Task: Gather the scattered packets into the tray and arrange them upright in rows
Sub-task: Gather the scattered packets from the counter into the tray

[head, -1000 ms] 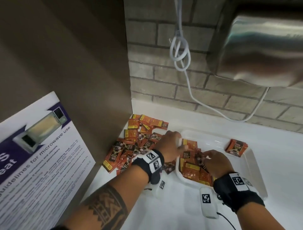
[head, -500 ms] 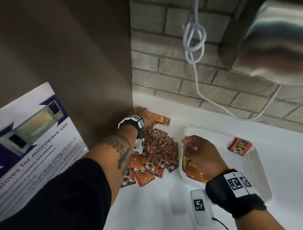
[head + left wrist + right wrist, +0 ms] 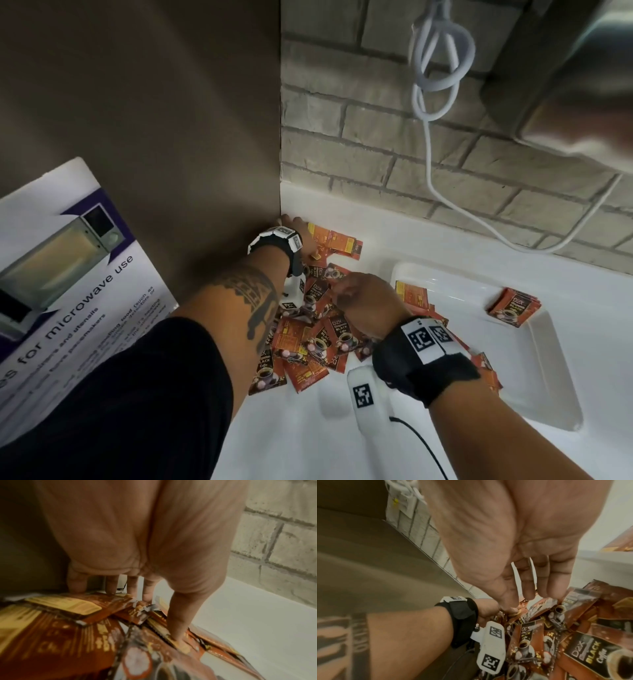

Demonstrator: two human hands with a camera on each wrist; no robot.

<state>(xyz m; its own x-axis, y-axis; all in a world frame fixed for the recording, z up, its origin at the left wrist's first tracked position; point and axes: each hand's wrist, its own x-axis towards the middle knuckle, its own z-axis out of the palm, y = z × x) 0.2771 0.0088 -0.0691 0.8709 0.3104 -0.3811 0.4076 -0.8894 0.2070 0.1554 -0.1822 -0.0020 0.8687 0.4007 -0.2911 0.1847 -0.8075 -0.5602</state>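
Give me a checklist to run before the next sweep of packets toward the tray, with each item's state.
1. Left hand behind the far packets, fingers straight and touching them: ok.
2. Right hand over the loose coffee packets, fingers relaxed, gripping nothing: ok.
3. Every packet off the counter and in the white tray: not ok; most still lie left of it.
4. Packets in the tray upright in rows: not ok; the small stack at its far side lies flat.
5. Tray's near-left rim free for packets to slide in: cannot tell; the right wrist hides it.
6. White cable clear of the pile: ok.
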